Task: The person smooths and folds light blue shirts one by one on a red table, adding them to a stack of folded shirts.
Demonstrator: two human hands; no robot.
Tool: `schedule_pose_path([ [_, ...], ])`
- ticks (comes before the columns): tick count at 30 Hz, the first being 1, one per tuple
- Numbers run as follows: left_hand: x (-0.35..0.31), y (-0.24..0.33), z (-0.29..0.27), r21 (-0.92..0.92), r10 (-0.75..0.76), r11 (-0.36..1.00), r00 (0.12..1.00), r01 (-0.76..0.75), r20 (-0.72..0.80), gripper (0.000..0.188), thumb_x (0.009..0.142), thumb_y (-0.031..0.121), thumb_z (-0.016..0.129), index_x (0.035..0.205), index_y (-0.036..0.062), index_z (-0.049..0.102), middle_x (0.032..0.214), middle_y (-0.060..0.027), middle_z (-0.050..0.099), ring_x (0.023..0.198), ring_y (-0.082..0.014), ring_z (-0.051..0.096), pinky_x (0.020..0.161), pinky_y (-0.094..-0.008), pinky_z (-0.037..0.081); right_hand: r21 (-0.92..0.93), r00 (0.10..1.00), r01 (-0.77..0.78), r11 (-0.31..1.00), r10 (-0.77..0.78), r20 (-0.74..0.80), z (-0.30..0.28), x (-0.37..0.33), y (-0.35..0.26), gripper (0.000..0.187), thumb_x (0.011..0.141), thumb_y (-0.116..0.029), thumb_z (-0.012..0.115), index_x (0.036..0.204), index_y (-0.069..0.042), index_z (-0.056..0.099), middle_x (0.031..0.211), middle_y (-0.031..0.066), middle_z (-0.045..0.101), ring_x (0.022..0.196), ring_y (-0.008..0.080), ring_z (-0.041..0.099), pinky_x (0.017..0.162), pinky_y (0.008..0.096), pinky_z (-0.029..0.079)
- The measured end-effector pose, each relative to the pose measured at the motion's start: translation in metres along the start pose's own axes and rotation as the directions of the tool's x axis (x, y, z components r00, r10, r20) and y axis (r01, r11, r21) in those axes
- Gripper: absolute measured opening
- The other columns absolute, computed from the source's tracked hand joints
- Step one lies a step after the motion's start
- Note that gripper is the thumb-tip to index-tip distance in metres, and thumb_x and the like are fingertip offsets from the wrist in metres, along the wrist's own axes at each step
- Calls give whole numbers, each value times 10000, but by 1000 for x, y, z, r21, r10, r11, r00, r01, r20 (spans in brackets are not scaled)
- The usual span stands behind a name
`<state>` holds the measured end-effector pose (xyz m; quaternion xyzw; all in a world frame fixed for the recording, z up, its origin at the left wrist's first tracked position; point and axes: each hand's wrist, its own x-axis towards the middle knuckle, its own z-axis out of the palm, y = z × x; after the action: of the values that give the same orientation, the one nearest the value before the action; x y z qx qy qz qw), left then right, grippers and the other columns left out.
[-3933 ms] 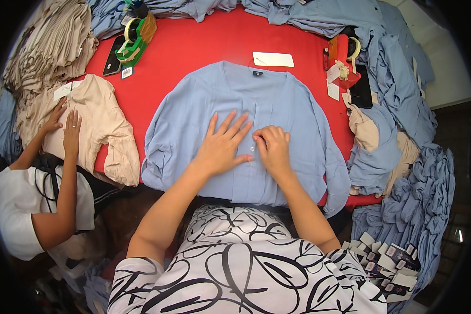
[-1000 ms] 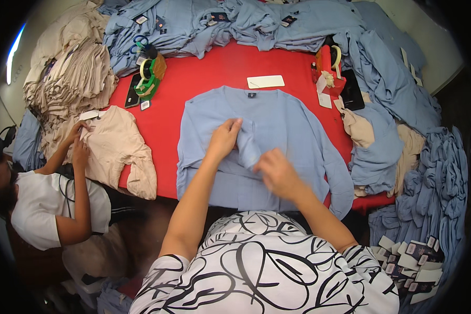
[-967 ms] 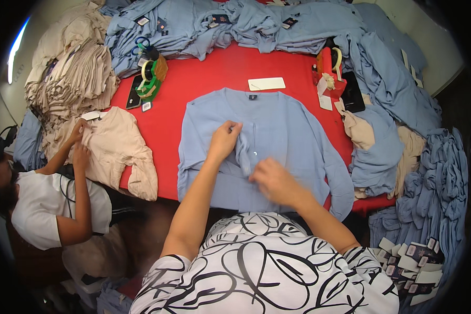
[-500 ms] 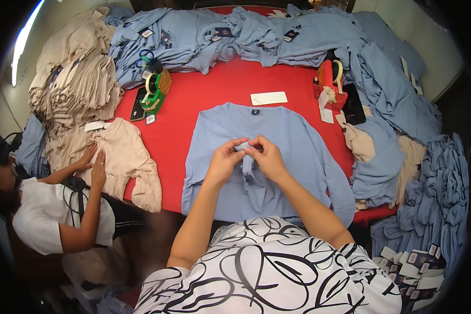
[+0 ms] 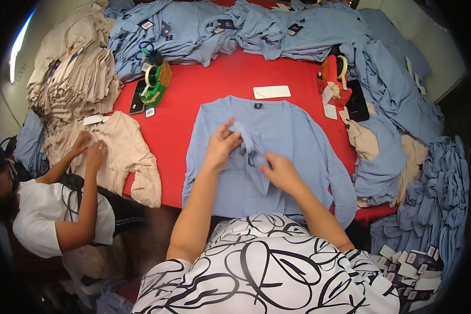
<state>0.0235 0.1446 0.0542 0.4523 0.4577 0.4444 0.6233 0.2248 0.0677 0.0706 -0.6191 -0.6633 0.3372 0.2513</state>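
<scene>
While your left hand point(image 5: 223, 145) pinches the upper end of a raised, crumpled strip of pale-blue cloth point(image 5: 249, 140) between thumb and fingers, your right hand point(image 5: 281, 171), blurred, stands at the strip's lower right edge; whether its fingertips grip the cloth or merely brush it cannot be told. Half a second ago both hands met at one spot on this strip; now they are apart, the right one lower. The change suggests that the work is passing along the strip, with the front not yet flat. The strip belongs to the light-blue, long-sleeved fabric blouse point(image 5: 311, 157), which lies front up before you, its neckline away from you, on the red cloth-covered table point(image 5: 204, 78). Just beyond the neckline lies a white rectangular card tag point(image 5: 271, 92). Farther out stand a green tape dispenser point(image 5: 153, 94) at left and a red tape dispenser point(image 5: 329, 73) at right.
</scene>
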Motion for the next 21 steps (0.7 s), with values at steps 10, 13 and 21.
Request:
schedule_pose_path([
  [10, -48, -2, 46, 646, 516, 353, 717, -676, 469, 603, 764, -73, 587, 1309, 182, 607, 1272, -229, 515, 1128, -390, 543, 932, -429, 480, 553, 989, -38, 832, 110, -97, -21, 21, 34, 207, 913, -42, 616, 1118, -37, 643, 846, 24, 629, 753, 89, 539, 681, 249, 435],
  [13, -37, -16, 30, 765, 449, 264, 776, -588, 442, 533, 796, 1, 635, 1268, 249, 651, 1277, -191, 512, 1135, -375, 524, 973, -458, 436, 116, 941, 33, 993, 8, -338, -24, 15, 30, 213, 888, -77, 658, 1098, -41, 654, 887, 60, 651, 821, 164, 566, 748, 302, 443],
  [21, -18, 5, 27, 889, 373, 244, 884, -388, 283, 378, 842, 184, 718, 1215, 136, 681, 1158, -120, 585, 1015, -280, 576, 868, -395, 452, -249, 971, 94, 964, -144, -192, -8, -5, 14, 218, 848, -152, 715, 1028, -29, 696, 908, 80, 682, 912, 217, 597, 810, 360, 445],
])
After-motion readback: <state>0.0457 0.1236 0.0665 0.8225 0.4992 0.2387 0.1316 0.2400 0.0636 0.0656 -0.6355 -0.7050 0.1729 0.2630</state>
